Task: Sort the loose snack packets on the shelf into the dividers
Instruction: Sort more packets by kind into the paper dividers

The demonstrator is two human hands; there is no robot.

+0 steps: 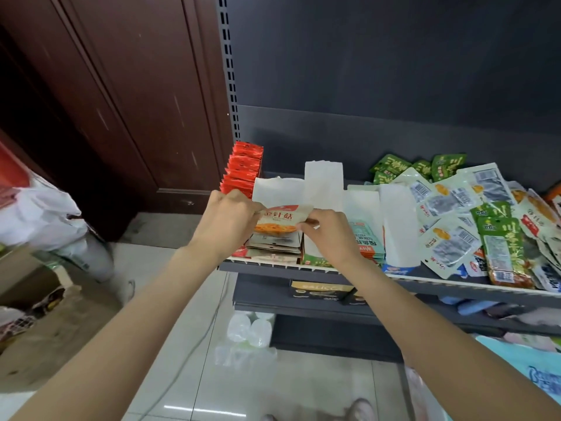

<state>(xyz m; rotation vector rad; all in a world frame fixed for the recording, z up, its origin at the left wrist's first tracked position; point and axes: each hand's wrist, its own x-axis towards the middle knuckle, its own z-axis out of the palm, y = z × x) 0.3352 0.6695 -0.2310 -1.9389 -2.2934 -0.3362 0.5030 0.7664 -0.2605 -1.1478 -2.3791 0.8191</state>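
1. Step in hand, as I judge it: filing one packet into its lane; next it must be lowered flat onto the matching stack.
2. The left hand [226,218] and right hand [326,230] each pinch an edge of the beige snack packet [280,218], fingers curled on it.
3. It hovers above the beige stack [274,246] between white dividers [323,183]; whether they touch is unclear.
4. The loose pile [473,220] lies well apart, rightward on the shelf [425,273].
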